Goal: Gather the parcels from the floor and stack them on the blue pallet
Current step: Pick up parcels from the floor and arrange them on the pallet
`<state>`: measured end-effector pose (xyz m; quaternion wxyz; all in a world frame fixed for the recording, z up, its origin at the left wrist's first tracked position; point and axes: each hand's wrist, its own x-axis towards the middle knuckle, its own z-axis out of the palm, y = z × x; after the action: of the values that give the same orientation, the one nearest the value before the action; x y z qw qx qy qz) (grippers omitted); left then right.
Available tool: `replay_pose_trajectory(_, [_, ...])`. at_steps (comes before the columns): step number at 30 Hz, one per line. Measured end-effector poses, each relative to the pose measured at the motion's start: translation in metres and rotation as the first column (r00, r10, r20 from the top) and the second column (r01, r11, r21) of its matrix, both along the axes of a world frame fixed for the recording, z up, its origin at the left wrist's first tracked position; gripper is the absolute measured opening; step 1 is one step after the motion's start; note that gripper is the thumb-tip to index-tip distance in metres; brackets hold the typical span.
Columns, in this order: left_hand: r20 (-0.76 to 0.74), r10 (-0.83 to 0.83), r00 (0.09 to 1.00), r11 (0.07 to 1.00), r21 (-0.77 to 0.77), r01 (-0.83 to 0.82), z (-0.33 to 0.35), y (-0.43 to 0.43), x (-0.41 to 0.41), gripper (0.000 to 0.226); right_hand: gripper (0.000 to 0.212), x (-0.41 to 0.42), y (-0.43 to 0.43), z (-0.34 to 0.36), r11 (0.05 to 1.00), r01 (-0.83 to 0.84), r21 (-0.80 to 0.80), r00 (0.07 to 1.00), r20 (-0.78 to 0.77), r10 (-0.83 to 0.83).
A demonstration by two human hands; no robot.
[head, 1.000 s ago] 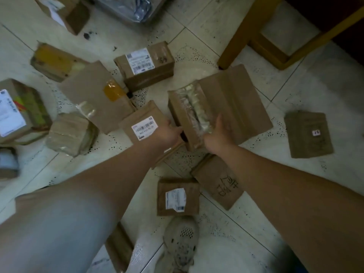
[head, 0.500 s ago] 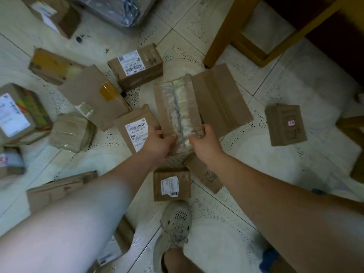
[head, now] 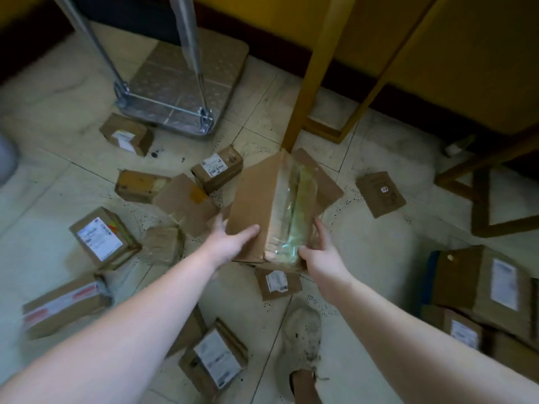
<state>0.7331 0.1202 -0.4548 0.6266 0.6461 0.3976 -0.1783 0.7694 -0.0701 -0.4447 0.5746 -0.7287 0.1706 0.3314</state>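
I hold a large brown cardboard parcel (head: 256, 199) with clear tape along its top seam, lifted above the floor in the middle of the view. My left hand (head: 230, 240) grips its near left side, thumb on top. My right hand (head: 318, 252) grips its near right corner. Several smaller brown parcels lie scattered on the tiled floor, among them one with a white label (head: 217, 167) and a flat one (head: 380, 193) to the right. At the right edge a bit of the blue pallet (head: 428, 275) shows under stacked labelled parcels (head: 484, 287).
A metal platform trolley (head: 186, 83) stands at the back left. Yellow wooden furniture legs (head: 309, 83) rise just behind the held parcel, with a wooden frame (head: 481, 199) at the right. My shoe (head: 303, 345) is on the floor below, a small labelled parcel (head: 277, 282) just ahead of it.
Both hands have raised the large parcel off the floor and turned it. My view has lifted, bringing the trolley and the stacked parcels on the right into sight.
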Motion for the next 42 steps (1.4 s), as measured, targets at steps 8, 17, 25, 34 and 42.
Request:
replay_pose_trajectory(8, [-0.021,-0.106,0.994,0.99,-0.099,0.104,0.06,-0.012,-0.065,0.072,0.081,-0.081,-0.006,0.062,0.992,0.111,-0.067,0.993,-0.042,-0.114])
replay_pose_trajectory(17, [0.05,-0.345,0.937,0.935,-0.073,0.348,0.083,-0.116,-0.118,0.055,0.026,-0.17,-0.116,0.077,0.954,0.286,-0.085,0.943,-0.153,-0.297])
replay_pose_trajectory(25, [0.032,-0.523,0.852,0.85,-0.055,0.524,0.076,-0.289,-0.168,0.064,0.035,-0.237,-0.271,0.08,0.885,0.354,-0.302,0.928,-0.003,-0.372])
replay_pose_trajectory(34, [-0.002,-0.62,0.785,0.785,-0.016,0.62,0.065,-0.471,-0.193,0.057,0.061,-0.287,-0.448,0.081,0.886,0.294,-0.359,0.949,-0.004,-0.316])
replay_pose_trajectory(42, [-0.06,-0.684,0.727,0.729,-0.063,0.681,0.034,-0.512,-0.169,0.067,0.066,-0.27,-0.491,0.047,0.849,0.319,-0.421,0.932,-0.023,-0.362])
